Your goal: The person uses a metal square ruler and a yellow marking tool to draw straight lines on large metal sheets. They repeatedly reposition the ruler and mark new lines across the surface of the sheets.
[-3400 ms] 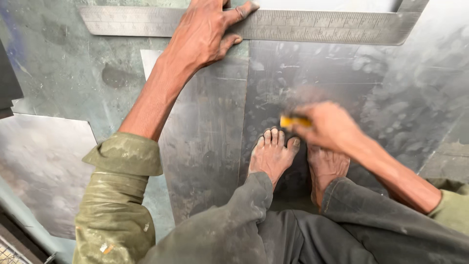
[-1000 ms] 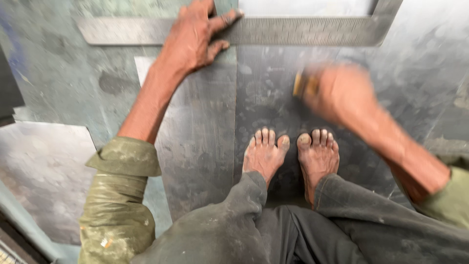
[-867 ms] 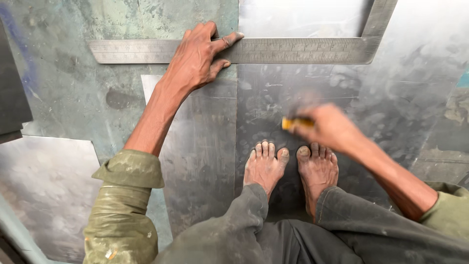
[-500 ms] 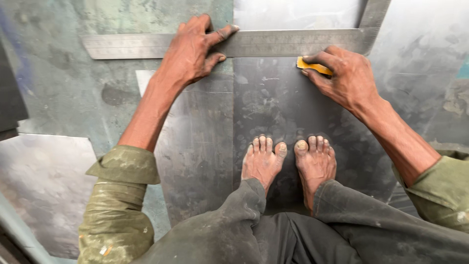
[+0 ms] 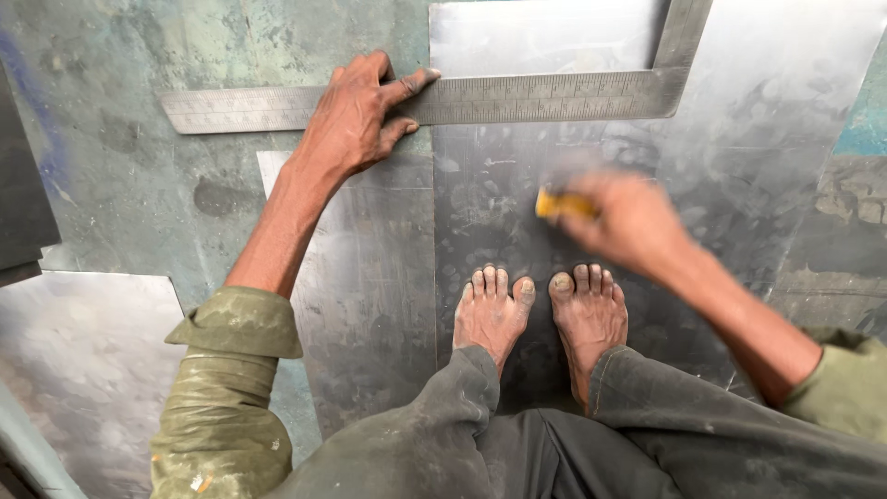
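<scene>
My left hand (image 5: 356, 115) presses flat on the long arm of a steel L-shaped square (image 5: 517, 97) that lies across a grey metal sheet (image 5: 739, 157). My right hand (image 5: 624, 217), blurred by motion, holds a small yellow marking tool (image 5: 554, 203) a little above the sheet, below the square and just ahead of my toes. Both bare feet (image 5: 540, 314) stand on the sheet as I squat over it.
A narrower metal sheet (image 5: 370, 296) lies to the left of the one under my feet. Another shiny sheet (image 5: 83, 370) sits at the lower left. A dark plate edge (image 5: 23, 212) lies at the far left on the greenish floor (image 5: 139, 194).
My right hand has pulled the yellow tool back from the square's edge toward my feet. The left hand stays pressed on the square.
</scene>
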